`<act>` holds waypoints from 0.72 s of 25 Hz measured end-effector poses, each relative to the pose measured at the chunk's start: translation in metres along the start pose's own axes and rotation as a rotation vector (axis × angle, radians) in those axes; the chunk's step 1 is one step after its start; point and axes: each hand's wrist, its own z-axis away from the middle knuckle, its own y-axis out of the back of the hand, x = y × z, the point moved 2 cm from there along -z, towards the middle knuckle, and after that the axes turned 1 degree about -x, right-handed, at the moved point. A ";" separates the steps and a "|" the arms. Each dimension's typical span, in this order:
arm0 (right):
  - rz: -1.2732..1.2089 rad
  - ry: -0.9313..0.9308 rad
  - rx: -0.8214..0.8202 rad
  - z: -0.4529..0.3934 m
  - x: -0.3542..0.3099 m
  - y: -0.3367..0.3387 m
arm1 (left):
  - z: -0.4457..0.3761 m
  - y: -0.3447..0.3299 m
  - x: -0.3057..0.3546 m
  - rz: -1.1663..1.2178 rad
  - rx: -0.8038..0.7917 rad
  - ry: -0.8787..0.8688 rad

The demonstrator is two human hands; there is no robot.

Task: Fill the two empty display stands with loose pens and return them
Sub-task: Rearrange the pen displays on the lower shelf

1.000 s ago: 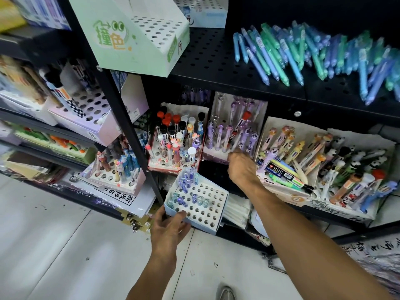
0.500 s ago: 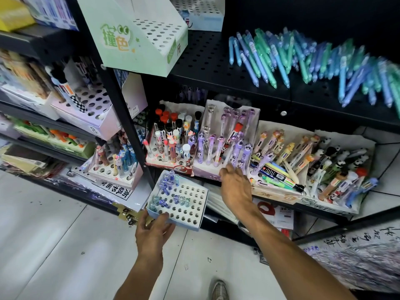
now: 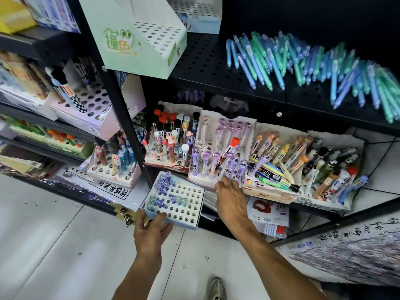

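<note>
Wide-angle head view, evenly lit from above and in front. The pale tiled floor (image 3: pixel 54 245) is the brightest area and carries a soft sheen without hard glare. The recess behind the black perforated metal shelf (image 3: pixel 207 61) falls into near-black shadow, hiding whatever lies at its back. The central display boxes of novelty pens are reasonably sharp. The loose blue and green plastic pens (image 3: pixel 313 68) on the shelf smear towards the right edge, and the silvery streaked sheet with black handwriting (image 3: pixel 350 256) at lower right is strongly motion-blurred. The stock at far left is soft. The black upright shelf post (image 3: pixel 121 118) leans and shelf lines bow, showing lens distortion at the margins.
</note>
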 end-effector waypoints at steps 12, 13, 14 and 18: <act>-2.035 -1.067 -0.092 0.012 0.028 -0.020 | -0.005 -0.005 0.003 -0.001 -0.020 0.001; -2.077 -1.050 -0.075 0.009 0.028 -0.018 | -0.005 -0.004 0.004 0.001 -0.023 -0.001; -2.098 -1.039 -0.039 0.007 0.027 -0.018 | -0.005 -0.004 0.004 -0.002 -0.025 -0.003; -2.069 -1.007 0.073 0.013 0.023 -0.023 | -0.004 0.003 0.005 -0.001 -0.026 -0.008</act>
